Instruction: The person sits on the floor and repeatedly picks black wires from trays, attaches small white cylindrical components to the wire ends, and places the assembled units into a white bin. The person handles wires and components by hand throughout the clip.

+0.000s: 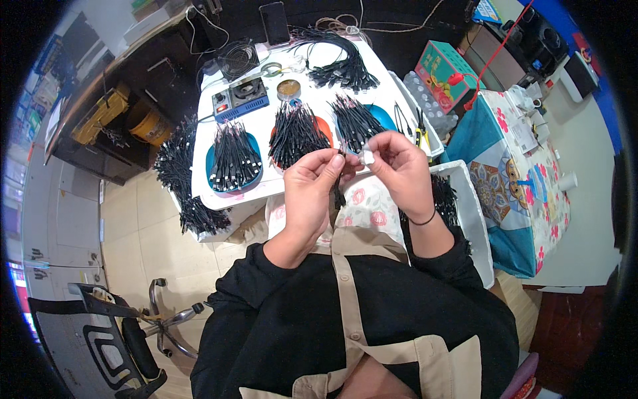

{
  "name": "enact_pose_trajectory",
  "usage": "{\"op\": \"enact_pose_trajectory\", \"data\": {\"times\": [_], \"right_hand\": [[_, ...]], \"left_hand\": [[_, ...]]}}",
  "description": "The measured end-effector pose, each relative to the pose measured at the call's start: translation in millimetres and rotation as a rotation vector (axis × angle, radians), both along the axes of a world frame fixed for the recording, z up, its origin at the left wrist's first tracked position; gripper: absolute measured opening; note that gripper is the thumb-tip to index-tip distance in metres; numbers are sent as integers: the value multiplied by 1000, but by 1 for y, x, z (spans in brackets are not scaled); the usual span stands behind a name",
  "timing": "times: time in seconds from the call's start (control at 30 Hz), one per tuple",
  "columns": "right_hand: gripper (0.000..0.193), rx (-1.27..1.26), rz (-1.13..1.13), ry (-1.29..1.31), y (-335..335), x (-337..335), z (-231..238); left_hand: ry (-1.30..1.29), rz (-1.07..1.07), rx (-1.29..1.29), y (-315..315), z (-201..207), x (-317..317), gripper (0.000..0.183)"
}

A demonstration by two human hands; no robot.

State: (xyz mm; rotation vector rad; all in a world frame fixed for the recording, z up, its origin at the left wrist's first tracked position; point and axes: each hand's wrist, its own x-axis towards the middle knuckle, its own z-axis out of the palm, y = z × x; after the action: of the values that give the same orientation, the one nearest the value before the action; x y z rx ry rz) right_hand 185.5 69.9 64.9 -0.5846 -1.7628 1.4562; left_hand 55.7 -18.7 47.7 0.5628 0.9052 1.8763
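By the near edge of the white table (271, 182), the left hand (311, 183) pinches a wire (339, 189) and the right hand (402, 169) pinches a white bit (367, 157), so that wire seems unfinished, looking thin, black and droopy, while farther up lie heaps of black wires (296, 136), maybe finished, maybe not.

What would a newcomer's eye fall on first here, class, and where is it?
Probably the three bushy bundles of black cables, side by side across the white table. Next, front and centre, the left hand pinches a dark cable and the right hand a small white piece. Right of the table, a bright red-and-green carton stands out.
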Motion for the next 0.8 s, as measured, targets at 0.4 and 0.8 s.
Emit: {"op": "enact_pose_trajectory", "data": {"times": [0.4, 0.8], "right_hand": [[13, -307, 189, 214, 5, -4, -6], [20, -240, 213, 215, -1, 1, -7]], "left_hand": [[-69, -228, 27, -4, 1, -4, 10], [-128, -273, 34, -7, 5, -2, 11]]}}
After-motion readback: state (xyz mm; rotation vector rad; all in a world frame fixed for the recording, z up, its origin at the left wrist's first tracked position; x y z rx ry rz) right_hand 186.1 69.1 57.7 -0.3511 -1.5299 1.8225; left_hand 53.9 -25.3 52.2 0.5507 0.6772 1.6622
